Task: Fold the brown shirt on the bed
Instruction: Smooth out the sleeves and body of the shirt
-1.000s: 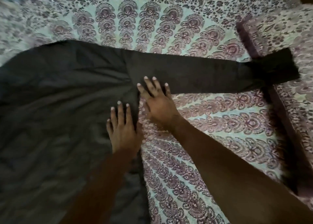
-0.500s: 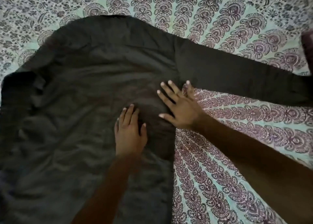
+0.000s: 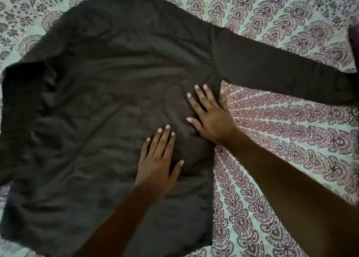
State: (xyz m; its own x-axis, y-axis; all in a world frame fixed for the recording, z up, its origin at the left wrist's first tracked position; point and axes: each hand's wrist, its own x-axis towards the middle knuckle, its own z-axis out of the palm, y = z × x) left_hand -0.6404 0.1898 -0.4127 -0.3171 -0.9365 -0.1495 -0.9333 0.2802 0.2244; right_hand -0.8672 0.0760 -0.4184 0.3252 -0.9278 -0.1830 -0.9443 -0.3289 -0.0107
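the shirt (image 3: pixel 108 105) lies spread flat on the bed (image 3: pixel 281 140), its dark, creased body reaching away to the left of both hands and up beyond their fingertips. the left hand (image 3: pixel 157 163) rests palm down on the cloth, fingers straight and slightly spread, thumb out to its right; it is flat and grips nothing. just up and to the right of it, the right hand (image 3: pixel 210 118) also lies palm down with fingers splayed, holding nothing. most of that hand sits on the shirt, beside the side edge; its little-finger side reaches over onto the patterned bed cover. the two hands are near each other but apart, with a bulge of wrinkled cloth between them. from just beyond the right hand's fingertips one sleeve (image 3: pixel 281 72) runs out straight to the right, lying flat, its end cut off by the frame edge. far to the left of the left hand the other side of the shirt is bunched and folded in on itself. the hem lies back toward the left forearm.
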